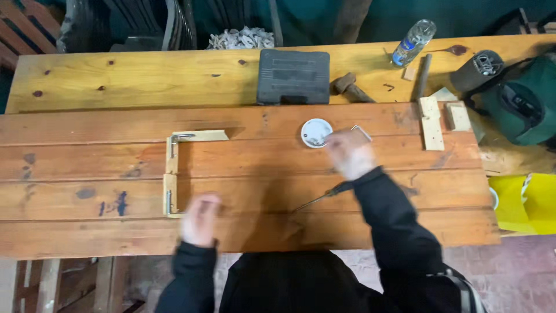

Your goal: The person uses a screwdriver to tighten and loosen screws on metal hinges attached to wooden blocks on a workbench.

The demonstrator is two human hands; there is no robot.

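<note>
Frame pieces on bench, hands both blurred

Frame pieces: three pale wood strips, joined in an open C with metal brackets at two corners, lying flat on red-brown bench, left of centre. Left hand just right of lower corner, near but not clearly touching; fingers smeared by motion, open or closed impossible to tell. Right hand up beside white dish, apparently pinching small bracket; grip too blurred to confirm.

Screwdriver lying on bench under right forearm, tip toward left hand.

For a clean join, as a judgement: hold lower corner steady with left hand, seat bracket square into the angle, keep strips flush on the boards before driving anything.

Counted: one dish, one screwdriver, one dark plastic case, one hammer, one clear bottle, two loose pale blocks at right, one green bag.
</note>
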